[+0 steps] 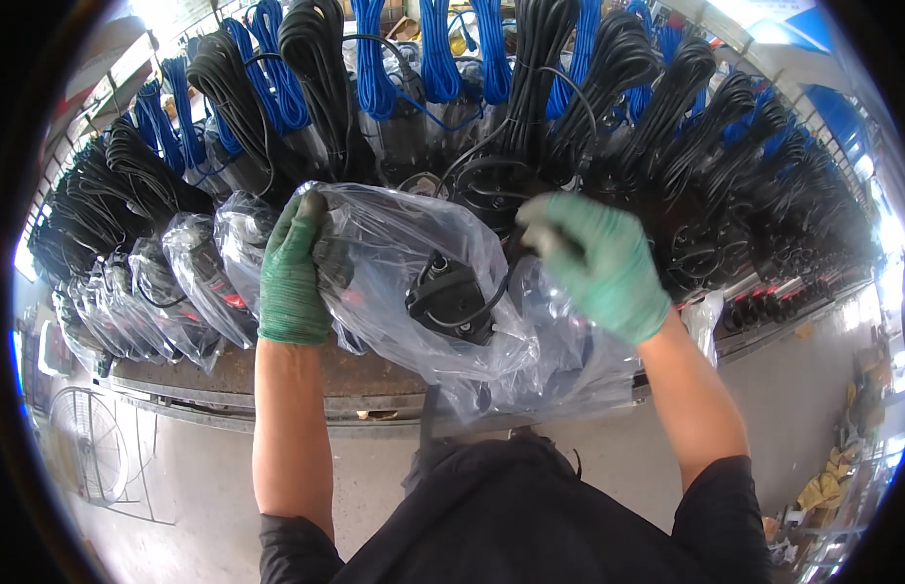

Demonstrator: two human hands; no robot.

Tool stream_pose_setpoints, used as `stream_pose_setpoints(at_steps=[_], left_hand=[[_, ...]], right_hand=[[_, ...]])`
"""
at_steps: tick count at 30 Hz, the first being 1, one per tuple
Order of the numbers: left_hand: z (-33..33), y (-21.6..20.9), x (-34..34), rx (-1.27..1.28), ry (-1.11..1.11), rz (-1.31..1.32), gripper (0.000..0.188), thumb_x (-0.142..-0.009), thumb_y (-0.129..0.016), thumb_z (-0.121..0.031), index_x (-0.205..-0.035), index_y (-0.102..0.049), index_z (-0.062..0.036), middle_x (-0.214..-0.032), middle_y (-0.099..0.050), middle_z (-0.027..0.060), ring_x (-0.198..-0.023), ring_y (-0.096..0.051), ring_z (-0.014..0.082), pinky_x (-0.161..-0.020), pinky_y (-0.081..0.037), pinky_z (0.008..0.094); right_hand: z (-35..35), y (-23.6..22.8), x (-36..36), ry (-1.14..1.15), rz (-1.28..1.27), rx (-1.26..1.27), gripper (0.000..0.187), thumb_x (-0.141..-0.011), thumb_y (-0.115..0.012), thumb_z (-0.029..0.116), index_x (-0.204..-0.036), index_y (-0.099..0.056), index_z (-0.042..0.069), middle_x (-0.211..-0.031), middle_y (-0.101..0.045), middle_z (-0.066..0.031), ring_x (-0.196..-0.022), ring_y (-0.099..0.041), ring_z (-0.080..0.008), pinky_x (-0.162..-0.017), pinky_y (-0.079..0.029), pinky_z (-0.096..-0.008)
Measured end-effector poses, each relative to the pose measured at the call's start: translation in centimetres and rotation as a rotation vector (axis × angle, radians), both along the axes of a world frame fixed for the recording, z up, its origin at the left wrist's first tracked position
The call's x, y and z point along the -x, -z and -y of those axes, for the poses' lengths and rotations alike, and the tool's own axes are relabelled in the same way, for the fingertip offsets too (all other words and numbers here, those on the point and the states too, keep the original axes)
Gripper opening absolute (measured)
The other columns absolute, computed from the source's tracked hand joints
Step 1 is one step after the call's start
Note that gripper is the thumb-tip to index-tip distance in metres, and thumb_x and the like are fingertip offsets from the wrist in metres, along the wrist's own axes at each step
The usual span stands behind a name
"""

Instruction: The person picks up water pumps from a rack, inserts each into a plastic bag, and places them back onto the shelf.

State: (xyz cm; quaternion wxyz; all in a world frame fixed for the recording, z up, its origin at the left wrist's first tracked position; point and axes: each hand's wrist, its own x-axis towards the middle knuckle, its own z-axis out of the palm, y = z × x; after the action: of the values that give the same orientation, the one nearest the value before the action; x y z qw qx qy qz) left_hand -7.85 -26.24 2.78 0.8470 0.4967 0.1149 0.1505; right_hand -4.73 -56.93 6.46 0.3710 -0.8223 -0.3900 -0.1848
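My left hand (pixel 298 277), in a green knitted glove with dark fingertips, is closed on the edge of a clear plastic bag (pixel 389 229). The bag spreads loosely to the right and hangs over the front edge of the workbench. Showing through its film is a black machine top (pixel 454 300) with a curved black cable or handle; its lower body is hidden by folds. My right hand (pixel 603 268), gloved alike, hovers over the bag's right part beside a dark cable. Motion smears its curled fingers, so whether they hold anything is unclear.
Bagged machines (pixel 204 268) line the workbench (pixel 365 378) at left; bare black ones (pixel 696 253) stand at right. Black cable coils (pixel 321 83) and blue rope bundles (pixel 374 58) rise behind. A floor fan (pixel 85 443) stands lower left; yellowish scraps (pixel 824 490) lie at right.
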Motion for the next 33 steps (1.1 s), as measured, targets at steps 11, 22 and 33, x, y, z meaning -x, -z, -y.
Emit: stream_pose_setpoints(at_steps=[11,22,33], left_hand=[[-1.5,0.1,1.3,-0.167,0.145,0.058,0.029,-0.106,-0.062,-0.036,-0.115,-0.069,-0.0094,-0.066,-0.045,-0.0069,-0.054,-0.043,0.0055,-0.047,-0.031,0.0238],[5.7,9.5,6.0,-0.655,0.408,0.46,0.139,-0.064,-0.099,-0.034,-0.166,-0.01,-0.0015,-0.169,-0.021,0.0218,-0.158,-0.018,0.035,-0.129,-0.015,0.0519],[4.1,7.2,2.1,-1.194,0.51,0.527,0.059,-0.081,-0.074,-0.01,-0.138,-0.06,-0.0026,-0.148,-0.054,0.0191,-0.142,-0.046,0.0374,-0.117,-0.036,0.0486]], right_hand=[[-3.2,-0.9,0.2,-0.073,0.192,1.161,0.012,-0.086,-0.067,0.012,-0.093,-0.076,0.007,-0.089,-0.073,-0.0139,-0.081,-0.075,-0.0308,-0.061,-0.059,-0.0449],[-1.9,1.0,4.1,-0.309,0.416,0.272,0.013,-0.077,-0.075,0.018,-0.082,-0.067,0.009,-0.089,-0.065,-0.0049,-0.082,-0.069,-0.0257,-0.065,-0.059,-0.0399],[-3.6,3.9,6.0,0.084,0.248,-0.087,0.031,-0.082,-0.082,0.013,-0.111,-0.069,0.014,-0.105,-0.07,-0.0038,-0.077,-0.071,-0.0259,-0.063,-0.06,-0.0367]])
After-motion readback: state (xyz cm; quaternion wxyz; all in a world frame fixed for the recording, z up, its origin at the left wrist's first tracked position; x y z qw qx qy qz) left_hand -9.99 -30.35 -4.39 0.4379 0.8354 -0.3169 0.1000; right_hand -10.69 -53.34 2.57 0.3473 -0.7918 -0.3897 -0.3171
